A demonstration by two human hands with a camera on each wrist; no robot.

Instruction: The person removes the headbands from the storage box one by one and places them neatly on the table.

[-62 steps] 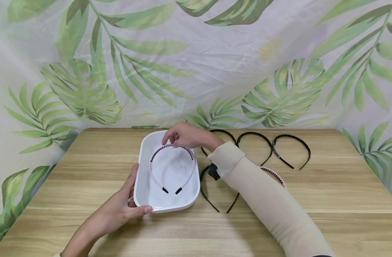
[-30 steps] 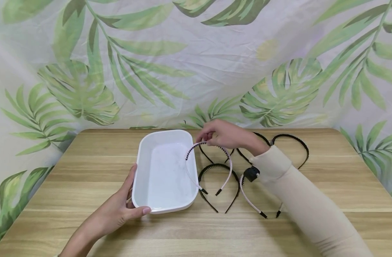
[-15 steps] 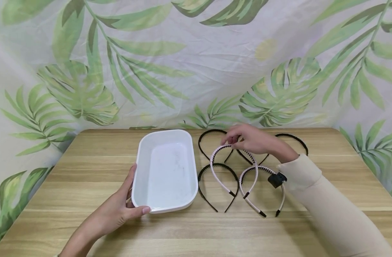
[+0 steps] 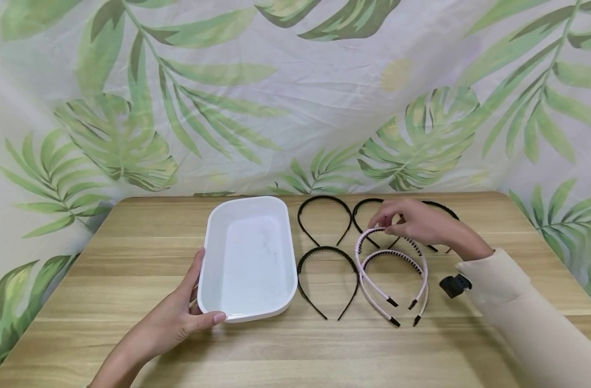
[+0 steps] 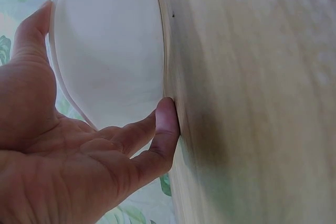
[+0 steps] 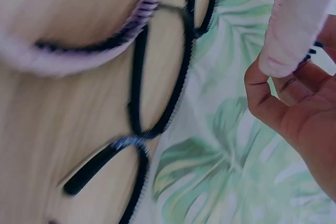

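My left hand (image 4: 181, 312) grips a white plastic tub (image 4: 249, 269) at its near left corner. In the left wrist view the thumb lies against the tub's rim, and the other fingers (image 5: 167, 116) reach its base by the tabletop. My right hand (image 4: 416, 220) pinches a pink toothed headband (image 4: 425, 268) at the top of its arc, with its black tips pointing toward me. Beneath it lies a second pink headband (image 4: 370, 306), partly overlapped in view. The right wrist view shows the held headband (image 6: 299, 19) between thumb and fingers.
Black headbands lie around: one in front (image 4: 327, 248) beside the tub, one at the back left (image 4: 324, 198), one at the back middle (image 4: 365, 201) and one at the back right (image 4: 440, 204), partly hidden by my right hand. A leaf-patterned cloth (image 4: 227, 108) hangs behind the wooden table (image 4: 285, 355).
My right hand has carried the pink headband from over the tub rightward, past the black headbands, to above the other pink one. My left hand stays on the tub.
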